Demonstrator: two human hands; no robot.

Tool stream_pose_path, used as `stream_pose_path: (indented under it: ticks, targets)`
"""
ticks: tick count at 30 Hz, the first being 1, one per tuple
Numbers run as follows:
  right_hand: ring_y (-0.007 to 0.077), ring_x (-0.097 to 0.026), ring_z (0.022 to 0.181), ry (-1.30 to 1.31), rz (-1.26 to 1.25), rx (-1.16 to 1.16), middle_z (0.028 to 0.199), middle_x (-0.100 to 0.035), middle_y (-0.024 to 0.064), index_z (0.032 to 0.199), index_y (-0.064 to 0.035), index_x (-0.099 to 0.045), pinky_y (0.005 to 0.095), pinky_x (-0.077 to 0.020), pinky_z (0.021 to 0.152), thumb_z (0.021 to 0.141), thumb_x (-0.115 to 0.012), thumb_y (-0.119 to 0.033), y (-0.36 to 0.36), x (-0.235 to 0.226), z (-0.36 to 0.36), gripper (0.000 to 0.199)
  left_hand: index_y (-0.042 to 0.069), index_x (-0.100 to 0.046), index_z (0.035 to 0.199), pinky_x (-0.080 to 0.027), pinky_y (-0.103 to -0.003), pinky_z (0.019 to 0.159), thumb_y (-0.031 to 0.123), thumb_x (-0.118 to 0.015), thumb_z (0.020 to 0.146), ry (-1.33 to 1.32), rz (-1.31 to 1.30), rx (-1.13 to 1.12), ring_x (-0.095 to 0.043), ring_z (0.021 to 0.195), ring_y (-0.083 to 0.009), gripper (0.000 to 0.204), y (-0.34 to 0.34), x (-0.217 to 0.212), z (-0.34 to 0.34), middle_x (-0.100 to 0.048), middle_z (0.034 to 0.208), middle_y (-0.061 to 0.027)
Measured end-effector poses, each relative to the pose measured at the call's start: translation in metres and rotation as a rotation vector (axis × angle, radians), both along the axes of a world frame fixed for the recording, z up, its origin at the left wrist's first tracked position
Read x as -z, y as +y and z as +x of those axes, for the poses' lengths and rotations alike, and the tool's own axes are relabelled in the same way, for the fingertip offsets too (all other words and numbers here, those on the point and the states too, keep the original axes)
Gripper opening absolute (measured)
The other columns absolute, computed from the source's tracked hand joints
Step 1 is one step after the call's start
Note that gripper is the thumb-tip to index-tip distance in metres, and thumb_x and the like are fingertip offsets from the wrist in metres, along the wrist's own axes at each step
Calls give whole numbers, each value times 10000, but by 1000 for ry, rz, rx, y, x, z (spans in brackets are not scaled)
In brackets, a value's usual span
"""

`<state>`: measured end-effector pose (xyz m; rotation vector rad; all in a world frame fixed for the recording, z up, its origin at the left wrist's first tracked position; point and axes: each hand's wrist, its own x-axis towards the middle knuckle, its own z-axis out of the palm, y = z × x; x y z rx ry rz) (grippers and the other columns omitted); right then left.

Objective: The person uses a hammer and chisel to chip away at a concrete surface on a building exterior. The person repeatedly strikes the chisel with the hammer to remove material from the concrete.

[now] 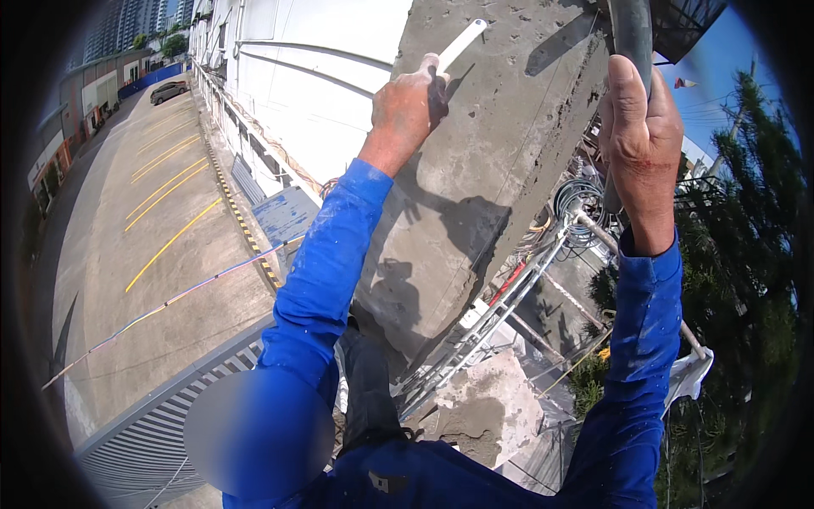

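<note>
My left hand is closed around a white-handled tool. The handle's free end has a small hole and points up and to the right, but I cannot make out the tool's head. Behind it stretches a grey cement-covered slab, its surface pitted in places, with shadows of my arms across it. At the upper right my right hand grips a dark grey round pole, thumb lying along it. The pole's lower end shows beneath the hand, beside the slab's rough right edge.
Metal scaffold tubes and coiled cables lie right of the slab. Below is a mortar-smeared board. A striped rope crosses the left, above a parking area far below. Trees stand at right.
</note>
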<state>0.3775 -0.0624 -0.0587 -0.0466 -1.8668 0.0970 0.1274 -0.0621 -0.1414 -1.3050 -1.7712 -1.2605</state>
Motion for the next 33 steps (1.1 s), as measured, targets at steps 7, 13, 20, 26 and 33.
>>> stream_pose_path:
  ticks: [7,13,20,26,33]
  targets:
    - [223,-576,635,-260,83,434,664,-549,148,873,-2,-575,364,-471,614,962,-535,-486,82,9,-4,494,76,-488,1216,-510,-532,681,259,-489,957,-39,-3,20,-661,757,-416,317,32,-14,2,-666,773,-221]
    - [153,-438,586,-272,-142,227,628,-431,55,762,-1,-530,335,-400,548,961,-508,-535,30,10,-29,571,54,-650,894,-521,-510,661,297,-498,941,94,115,-74,-665,764,-387,291,17,5,-37,-664,746,-194]
    - [78,-465,518,206,324,-49,633,-493,6,860,-48,-534,249,-388,465,984,-491,-502,27,-20,-70,472,51,-517,1101,-526,-521,669,293,-474,969,-40,19,-112,-665,753,-422,279,41,0,-46,-665,763,-219]
    - [178,-525,582,-470,-293,389,618,-498,91,837,-4,-567,341,-430,551,949,-516,-551,86,24,-55,560,66,-526,1090,-517,-534,696,281,-470,961,10,19,-57,-660,795,-424,257,43,-1,-52,-669,806,-226]
    - [76,-468,462,135,184,-179,583,-472,-5,897,-33,-555,244,-383,428,990,-524,-401,-2,-43,-87,382,31,-528,1124,-513,-532,750,290,-468,961,-48,10,-131,-659,833,-430,312,35,-20,-84,-668,840,-248]
